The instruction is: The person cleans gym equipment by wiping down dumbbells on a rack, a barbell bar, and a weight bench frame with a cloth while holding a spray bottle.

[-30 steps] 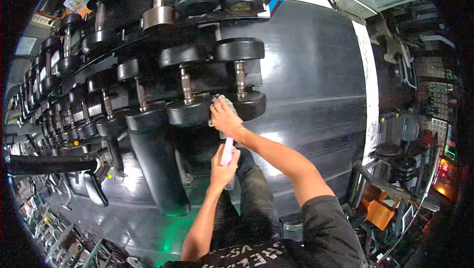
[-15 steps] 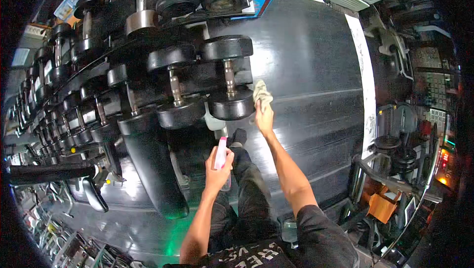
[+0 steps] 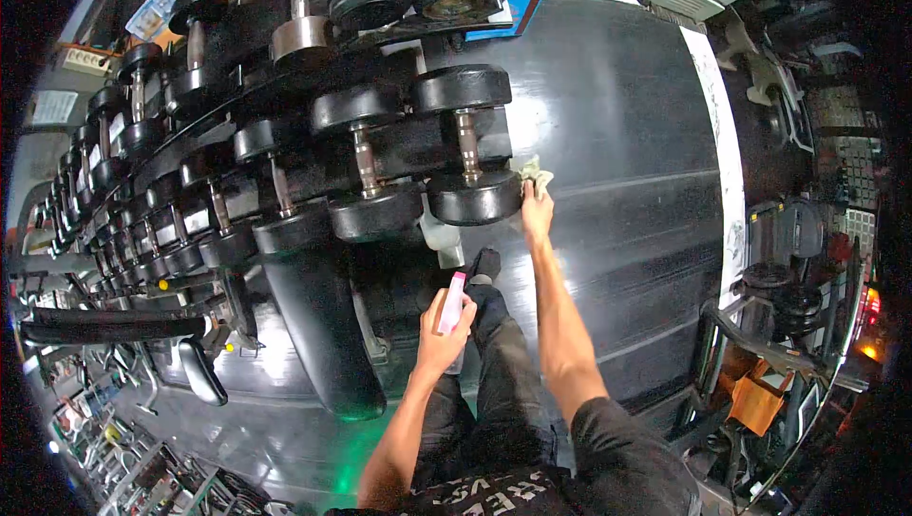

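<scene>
In the head view, my left hand (image 3: 444,334) is closed around a spray bottle (image 3: 453,301) with a pink and white top, held low in front of my legs. My right hand (image 3: 538,216) grips a pale crumpled cloth (image 3: 536,178) beside the right end of the nearest black dumbbell (image 3: 475,197). The cloth is at that dumbbell's edge; whether it presses on the rubber I cannot tell. This dumbbell lies on the lower rack tier, its metal handle pointing away from me.
More dumbbells (image 3: 373,209) line the two-tier rack (image 3: 285,88) to the left. A black padded bench (image 3: 318,326) stands below it. Dark floor (image 3: 617,136) stretches right to a white strip (image 3: 717,136). Exercise machines (image 3: 779,307) and a brown box (image 3: 758,397) are at far right.
The whole scene has shifted slightly right in view. My right hand and the cloth sit a little closer to the nearest dumbbell's right edge. My left hand keeps hold of the spray bottle.
</scene>
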A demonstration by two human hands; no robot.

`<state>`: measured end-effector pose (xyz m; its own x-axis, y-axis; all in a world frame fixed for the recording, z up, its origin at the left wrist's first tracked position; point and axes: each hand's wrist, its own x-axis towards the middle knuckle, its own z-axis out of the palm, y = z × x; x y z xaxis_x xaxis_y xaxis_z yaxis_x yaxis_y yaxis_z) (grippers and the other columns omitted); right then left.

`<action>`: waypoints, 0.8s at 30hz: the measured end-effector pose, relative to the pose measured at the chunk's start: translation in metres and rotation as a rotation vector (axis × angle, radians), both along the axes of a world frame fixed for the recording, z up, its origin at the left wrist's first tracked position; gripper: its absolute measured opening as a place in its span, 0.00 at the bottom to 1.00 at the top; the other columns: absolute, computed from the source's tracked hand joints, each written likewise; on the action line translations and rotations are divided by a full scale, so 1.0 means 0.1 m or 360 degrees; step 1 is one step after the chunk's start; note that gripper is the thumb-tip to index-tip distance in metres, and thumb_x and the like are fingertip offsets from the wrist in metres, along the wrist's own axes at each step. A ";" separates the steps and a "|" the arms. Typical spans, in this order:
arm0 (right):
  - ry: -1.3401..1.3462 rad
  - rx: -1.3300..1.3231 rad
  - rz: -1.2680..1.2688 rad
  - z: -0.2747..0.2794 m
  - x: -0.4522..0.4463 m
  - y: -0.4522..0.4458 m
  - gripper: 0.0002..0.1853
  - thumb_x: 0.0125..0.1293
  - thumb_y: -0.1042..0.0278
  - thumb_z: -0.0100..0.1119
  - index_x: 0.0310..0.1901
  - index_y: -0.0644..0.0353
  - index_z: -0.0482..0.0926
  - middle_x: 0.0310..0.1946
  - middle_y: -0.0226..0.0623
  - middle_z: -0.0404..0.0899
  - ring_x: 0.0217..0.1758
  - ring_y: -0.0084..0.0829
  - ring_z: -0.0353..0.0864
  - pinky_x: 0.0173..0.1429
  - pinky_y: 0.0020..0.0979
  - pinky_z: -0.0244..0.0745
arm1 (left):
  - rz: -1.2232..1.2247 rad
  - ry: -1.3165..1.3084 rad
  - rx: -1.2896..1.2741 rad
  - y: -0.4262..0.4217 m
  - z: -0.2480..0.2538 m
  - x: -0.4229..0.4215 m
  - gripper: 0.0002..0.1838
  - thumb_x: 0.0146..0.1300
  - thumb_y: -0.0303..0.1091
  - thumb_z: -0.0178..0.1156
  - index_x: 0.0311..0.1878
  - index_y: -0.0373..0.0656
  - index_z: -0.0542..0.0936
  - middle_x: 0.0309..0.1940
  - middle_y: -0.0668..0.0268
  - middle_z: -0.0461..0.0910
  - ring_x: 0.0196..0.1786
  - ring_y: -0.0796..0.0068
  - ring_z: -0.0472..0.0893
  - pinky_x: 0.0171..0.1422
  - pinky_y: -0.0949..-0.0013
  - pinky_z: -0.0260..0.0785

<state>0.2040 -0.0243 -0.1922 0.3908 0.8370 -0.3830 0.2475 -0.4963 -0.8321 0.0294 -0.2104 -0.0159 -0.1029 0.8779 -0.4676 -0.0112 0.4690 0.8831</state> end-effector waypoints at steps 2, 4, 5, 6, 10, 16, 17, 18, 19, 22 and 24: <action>-0.0224 0.0102 -0.0108 0.53 -0.33 -0.22 0.16 0.66 0.63 0.60 0.51 0.62 0.80 0.48 0.46 0.82 0.55 0.45 0.79 0.59 0.36 0.70 | 0.0017 0.0032 -0.0051 -0.03 0.00 -0.03 0.07 0.68 0.32 0.61 0.43 0.41 0.75 0.30 0.70 0.78 0.25 0.85 0.76 0.29 0.76 0.69; -0.0895 0.0741 0.0139 0.50 -0.59 -0.42 0.19 0.55 0.71 0.64 0.50 0.59 0.80 0.50 0.43 0.79 0.58 0.48 0.75 0.63 0.41 0.69 | 0.0011 0.0018 -0.0028 -0.07 -0.03 -0.05 0.07 0.68 0.31 0.61 0.43 0.41 0.75 0.30 0.70 0.78 0.25 0.85 0.75 0.29 0.76 0.69; -0.0984 0.0770 0.0516 0.58 -0.61 -0.52 0.25 0.46 0.75 0.64 0.51 0.55 0.80 0.52 0.40 0.77 0.61 0.48 0.71 0.64 0.44 0.68 | 0.0006 0.0003 -0.0026 -0.09 -0.01 -0.06 0.07 0.68 0.31 0.61 0.43 0.41 0.75 0.31 0.70 0.78 0.25 0.85 0.75 0.29 0.76 0.69; -0.0947 0.0757 0.0757 0.72 -0.74 -0.58 0.26 0.45 0.76 0.62 0.51 0.54 0.81 0.52 0.38 0.78 0.62 0.47 0.71 0.64 0.45 0.67 | 0.0002 -0.0011 -0.0027 -0.10 0.01 -0.07 0.07 0.68 0.31 0.61 0.44 0.40 0.75 0.31 0.70 0.78 0.25 0.86 0.75 0.29 0.76 0.69; -0.1385 0.1323 0.1653 0.57 -1.25 -0.55 0.11 0.57 0.65 0.56 0.42 0.51 0.79 0.45 0.33 0.79 0.60 0.39 0.72 0.66 0.43 0.65 | -0.0033 0.0022 -0.0068 -0.14 0.07 -0.14 0.07 0.68 0.30 0.60 0.44 0.40 0.75 0.32 0.70 0.79 0.25 0.85 0.75 0.30 0.77 0.69; -0.1437 0.1544 0.2010 0.69 -0.81 -0.38 0.12 0.58 0.64 0.55 0.44 0.51 0.78 0.49 0.31 0.77 0.64 0.34 0.70 0.71 0.43 0.62 | 0.0039 0.0020 0.0066 -0.13 0.15 -0.20 0.06 0.67 0.31 0.61 0.40 0.41 0.76 0.24 0.71 0.77 0.24 0.85 0.75 0.28 0.75 0.68; -0.1353 0.1478 0.2018 0.78 -0.68 -0.35 0.12 0.55 0.66 0.57 0.43 0.52 0.78 0.55 0.30 0.74 0.68 0.34 0.66 0.74 0.44 0.60 | 0.0041 -0.0009 0.0055 -0.14 0.12 -0.20 0.06 0.67 0.31 0.61 0.40 0.41 0.76 0.24 0.71 0.77 0.24 0.85 0.75 0.28 0.75 0.68; -0.1358 0.1450 0.2041 0.76 -0.53 -0.30 0.14 0.53 0.68 0.59 0.44 0.52 0.79 0.55 0.33 0.76 0.67 0.36 0.68 0.71 0.42 0.65 | 0.0046 -0.0017 0.0056 -0.14 0.10 -0.21 0.06 0.67 0.31 0.61 0.40 0.41 0.76 0.24 0.71 0.77 0.24 0.85 0.75 0.28 0.75 0.68; -0.1278 0.1327 0.1857 0.76 -0.39 -0.26 0.16 0.52 0.70 0.60 0.45 0.53 0.79 0.55 0.36 0.76 0.66 0.39 0.69 0.68 0.42 0.68 | 0.0028 -0.0011 0.0052 -0.15 0.08 -0.22 0.06 0.66 0.31 0.61 0.40 0.40 0.76 0.24 0.71 0.77 0.24 0.85 0.75 0.28 0.75 0.67; -0.1046 0.0906 0.0929 0.59 -0.13 -0.25 0.20 0.52 0.74 0.62 0.49 0.59 0.77 0.52 0.41 0.79 0.61 0.49 0.74 0.64 0.40 0.71 | 0.0020 -0.0026 0.0008 -0.19 0.03 -0.24 0.06 0.66 0.30 0.62 0.40 0.40 0.76 0.25 0.71 0.77 0.24 0.86 0.74 0.28 0.75 0.67; -0.0470 0.0173 0.0434 -0.01 0.10 -0.10 0.14 0.63 0.69 0.59 0.50 0.61 0.77 0.45 0.43 0.82 0.55 0.49 0.78 0.57 0.39 0.75 | 0.0007 -0.0037 -0.0023 -0.19 0.01 -0.25 0.06 0.66 0.30 0.62 0.40 0.40 0.76 0.25 0.71 0.77 0.25 0.86 0.74 0.29 0.75 0.66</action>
